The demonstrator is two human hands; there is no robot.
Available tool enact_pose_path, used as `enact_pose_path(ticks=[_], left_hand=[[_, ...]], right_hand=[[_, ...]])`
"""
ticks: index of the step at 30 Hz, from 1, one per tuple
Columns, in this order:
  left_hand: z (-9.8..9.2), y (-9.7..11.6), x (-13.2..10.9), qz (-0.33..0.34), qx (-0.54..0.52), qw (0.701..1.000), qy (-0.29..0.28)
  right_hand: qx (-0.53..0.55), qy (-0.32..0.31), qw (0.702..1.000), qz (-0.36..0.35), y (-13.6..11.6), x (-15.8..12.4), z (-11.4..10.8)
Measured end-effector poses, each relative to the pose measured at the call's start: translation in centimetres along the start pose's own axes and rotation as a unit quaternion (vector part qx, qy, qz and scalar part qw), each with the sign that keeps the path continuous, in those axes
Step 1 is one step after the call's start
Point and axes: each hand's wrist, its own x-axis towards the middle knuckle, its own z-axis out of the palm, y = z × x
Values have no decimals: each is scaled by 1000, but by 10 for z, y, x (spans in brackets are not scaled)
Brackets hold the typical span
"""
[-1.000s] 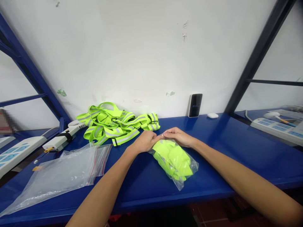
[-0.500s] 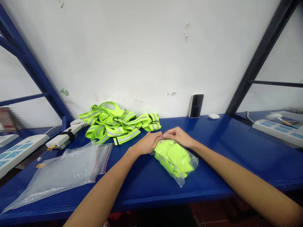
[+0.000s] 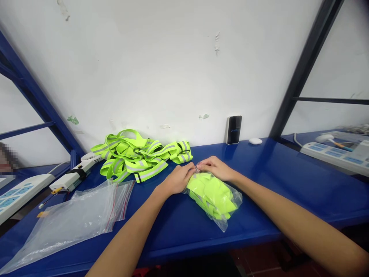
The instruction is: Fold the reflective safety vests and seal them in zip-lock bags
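A clear plastic zip bag (image 3: pixel 213 196) lies on the blue table, packed with a folded neon-yellow reflective strap (image 3: pixel 211 188). Its far edge is pinched by my left hand (image 3: pixel 181 177) and my right hand (image 3: pixel 215 167), whose fingertips meet at the bag's mouth. Both hands are closed on the film; the seal itself is hidden under the fingers. Beyond my left hand, a loose heap of neon-yellow reflective straps (image 3: pixel 138 154) with grey stripes and black buckles rests against the wall. A stack of flat clear zip bags (image 3: pixel 77 211) with red seal lines lies left of my left forearm.
A white handheld fan (image 3: pixel 75 175) with a black band and wires lies at the left, beside a power strip (image 3: pixel 24 194). A phone-like device (image 3: pixel 234 130) leans on the wall near a small white case (image 3: pixel 255 141). Another power strip (image 3: pixel 337 156) sits beyond the right post.
The camera view has shifted slightly, moving the surroundings a little left and down in the picture. Both hands still grip the bag's edge, with the fingertips in nearly the same place.
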Motion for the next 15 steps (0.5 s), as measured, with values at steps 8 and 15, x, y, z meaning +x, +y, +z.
enact_pose_path(ticks=[8,15], left_hand=[[-1,10,5,-28,-22,996,78],[10,2,10,-104,-267,938,196]], right_hand=[[-31,114,992,-52,-2,-1,4],[128,269,954,1,6,7,-3]])
